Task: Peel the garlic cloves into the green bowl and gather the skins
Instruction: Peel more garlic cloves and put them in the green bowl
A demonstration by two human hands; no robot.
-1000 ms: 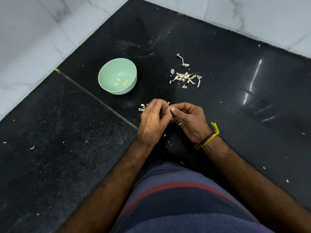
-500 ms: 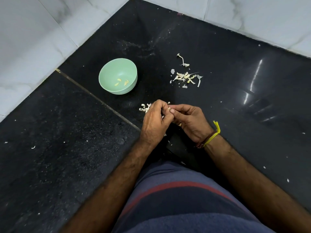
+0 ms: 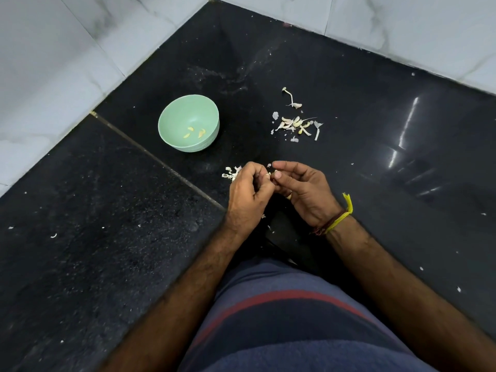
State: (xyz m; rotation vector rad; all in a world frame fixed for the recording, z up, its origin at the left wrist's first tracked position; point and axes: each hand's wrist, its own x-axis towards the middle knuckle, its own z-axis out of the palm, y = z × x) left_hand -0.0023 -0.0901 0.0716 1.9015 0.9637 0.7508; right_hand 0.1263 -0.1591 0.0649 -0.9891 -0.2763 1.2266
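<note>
Both hands meet over the black stone floor (image 3: pixel 375 108), just near of centre; the left hand (image 3: pixel 248 196) has its fingers curled in, thumb and fingertips pinching a small pale garlic clove (image 3: pixel 271 175) where the two hands touch; the right hand (image 3: pixel 304 187) also pinches that clove, its thumb pressed against it from the right, its forefinger stretched out above and the other fingers loosely bent; only a sliver of the clove shows between the fingertips, so how much skin is left on it cannot be told; a yellow thread band (image 3: pixel 341 217) sits on the right wrist

The green bowl (image 3: pixel 171 135) stands upright to the far left of the hands, well apart from them, with three peeled cloves (image 3: pixel 194 132) lying in its bottom; a little heap of skins (image 3: pixel 231 174) lies on the floor just left of the left hand, partly hidden by its knuckles; a larger scatter of cloves and skins (image 3: pixel 295 124) lies far and slightly right of the hands, with a thin dry stalk (image 3: pixel 291 98) just beyond it; small white flecks dot the floor; white marble tiles (image 3: pixel 67 63) line the far and left edges; a striped blue and red garment (image 3: pixel 281 318) fills the near edge
</note>
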